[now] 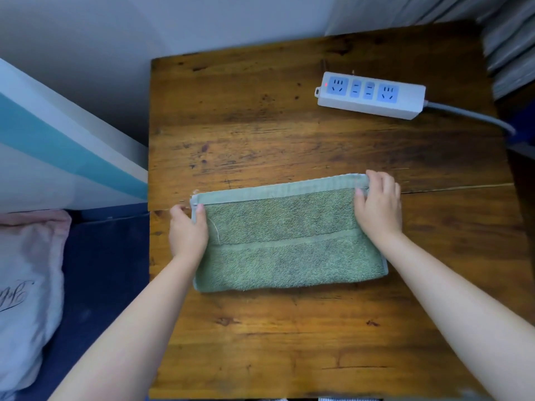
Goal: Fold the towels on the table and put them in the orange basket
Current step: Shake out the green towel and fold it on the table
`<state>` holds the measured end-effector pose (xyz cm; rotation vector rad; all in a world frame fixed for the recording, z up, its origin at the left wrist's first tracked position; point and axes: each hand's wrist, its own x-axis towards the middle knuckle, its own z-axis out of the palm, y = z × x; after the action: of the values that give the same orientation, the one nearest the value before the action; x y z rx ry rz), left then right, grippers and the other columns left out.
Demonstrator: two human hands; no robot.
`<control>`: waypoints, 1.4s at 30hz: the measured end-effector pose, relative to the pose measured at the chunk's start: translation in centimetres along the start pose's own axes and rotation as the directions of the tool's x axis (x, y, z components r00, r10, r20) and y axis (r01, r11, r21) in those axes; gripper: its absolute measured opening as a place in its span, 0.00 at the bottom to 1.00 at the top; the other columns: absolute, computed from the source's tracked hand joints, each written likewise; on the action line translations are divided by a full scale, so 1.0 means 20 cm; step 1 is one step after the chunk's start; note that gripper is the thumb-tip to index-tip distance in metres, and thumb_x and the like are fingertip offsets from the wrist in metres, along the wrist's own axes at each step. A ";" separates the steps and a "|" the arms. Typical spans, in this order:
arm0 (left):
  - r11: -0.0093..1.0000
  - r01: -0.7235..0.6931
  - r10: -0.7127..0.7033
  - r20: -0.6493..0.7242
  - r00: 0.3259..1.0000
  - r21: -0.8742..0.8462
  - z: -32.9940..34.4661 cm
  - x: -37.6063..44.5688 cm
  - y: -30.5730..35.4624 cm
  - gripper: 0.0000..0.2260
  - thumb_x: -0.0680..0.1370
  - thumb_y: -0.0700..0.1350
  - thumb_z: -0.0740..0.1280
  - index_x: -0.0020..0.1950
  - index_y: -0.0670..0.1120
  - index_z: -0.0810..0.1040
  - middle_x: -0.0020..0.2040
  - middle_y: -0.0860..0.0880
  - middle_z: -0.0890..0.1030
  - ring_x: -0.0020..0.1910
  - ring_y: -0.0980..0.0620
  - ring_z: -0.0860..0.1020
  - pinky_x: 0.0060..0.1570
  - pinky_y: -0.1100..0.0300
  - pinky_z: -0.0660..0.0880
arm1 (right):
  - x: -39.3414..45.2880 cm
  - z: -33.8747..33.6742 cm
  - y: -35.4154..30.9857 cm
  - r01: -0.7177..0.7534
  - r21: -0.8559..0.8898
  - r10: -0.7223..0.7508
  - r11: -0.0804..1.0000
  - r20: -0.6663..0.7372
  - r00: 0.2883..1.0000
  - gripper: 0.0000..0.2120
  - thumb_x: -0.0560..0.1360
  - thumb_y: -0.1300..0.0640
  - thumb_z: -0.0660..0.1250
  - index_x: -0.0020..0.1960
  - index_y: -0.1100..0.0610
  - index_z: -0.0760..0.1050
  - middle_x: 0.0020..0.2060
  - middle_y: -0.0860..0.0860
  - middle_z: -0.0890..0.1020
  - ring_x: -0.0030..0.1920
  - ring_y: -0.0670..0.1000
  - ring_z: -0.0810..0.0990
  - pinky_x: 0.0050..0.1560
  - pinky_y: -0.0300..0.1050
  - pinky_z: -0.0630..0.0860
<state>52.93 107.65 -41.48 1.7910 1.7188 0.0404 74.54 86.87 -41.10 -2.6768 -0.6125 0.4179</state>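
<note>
A green towel [289, 241] lies folded into a long rectangle in the middle of the wooden table [275, 134]. My left hand [187, 231] pinches its far left corner, thumb on top. At the far right corner, my right hand [379, 206] grips the hem in the same way. Both far corners rest flat on the table. No orange basket is in view.
A white power strip [370, 95] with a grey cable lies at the table's far right. A pale pillow [26, 285] on dark blue bedding sits left of the table. A white and teal panel [58, 146] stands at the left. Grey fabric hangs at the far right.
</note>
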 end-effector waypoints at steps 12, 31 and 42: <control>0.997 0.015 0.001 0.196 0.981 -0.078 -0.08 -0.32 -0.32 0.10 0.81 0.45 0.56 0.48 0.41 0.73 0.42 0.45 0.75 0.43 0.46 0.71 0.42 0.56 0.64 | -0.47 0.04 -0.01 0.158 -0.158 -0.145 0.975 0.088 0.985 0.24 0.71 0.62 0.67 0.66 0.64 0.69 0.68 0.66 0.67 0.69 0.66 0.65 0.67 0.63 0.59; 0.979 -0.045 0.038 0.040 0.998 0.198 -0.06 -0.45 -0.35 0.18 0.80 0.40 0.55 0.69 0.40 0.62 0.65 0.36 0.68 0.61 0.37 0.70 0.56 0.46 0.69 | -0.63 0.04 0.13 -0.068 -0.044 0.076 0.997 0.217 0.973 0.31 0.78 0.52 0.57 0.75 0.58 0.46 0.75 0.59 0.51 0.75 0.58 0.50 0.73 0.53 0.50; 0.736 -0.598 0.513 0.315 0.798 0.316 0.24 -0.53 -0.01 0.26 0.80 0.51 0.53 0.76 0.48 0.49 0.77 0.45 0.45 0.76 0.47 0.42 0.74 0.52 0.42 | -0.56 -0.06 0.14 -0.267 0.059 0.244 0.962 0.258 0.935 0.33 0.74 0.52 0.65 0.73 0.62 0.55 0.67 0.61 0.68 0.68 0.61 0.66 0.66 0.53 0.65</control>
<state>53.36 96.12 -41.11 2.4749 1.0247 -0.2581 66.31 79.09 -38.97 -2.6415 -0.2992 0.8435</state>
